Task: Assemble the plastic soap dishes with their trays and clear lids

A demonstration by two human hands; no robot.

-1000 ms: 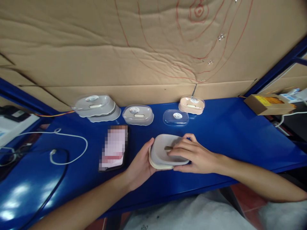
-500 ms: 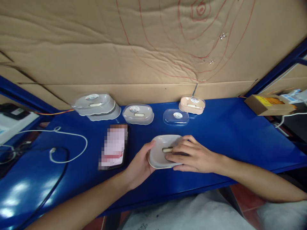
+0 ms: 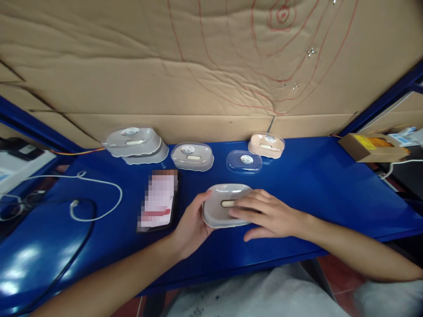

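Observation:
A light grey oval dish (image 3: 214,215) with a pale slot-shaped piece (image 3: 227,204) in its middle is held low over the blue table. My left hand (image 3: 194,222) grips the dish's left side, thumb on the rim and fingers beneath. Over the dish's right part lies my right hand (image 3: 267,215), its fingers spread and fingertips near the slot; whether they touch the surface is unclear. Beyond the dish sits a clear lid (image 3: 236,165) with a round sticker.
Left of the dish lies a phone (image 3: 158,200). Along the back stand stacked grey dishes (image 3: 145,143), a lidded grey dish (image 3: 185,157) and a lidded peach dish (image 3: 266,149). Cables (image 3: 89,215) cross the left side; a cardboard box (image 3: 360,152) is at the right.
The dish has tilted slightly, showing less of its inside. My right thumb has moved away from the rim, and my right fingers have spread. The view has shifted a little.

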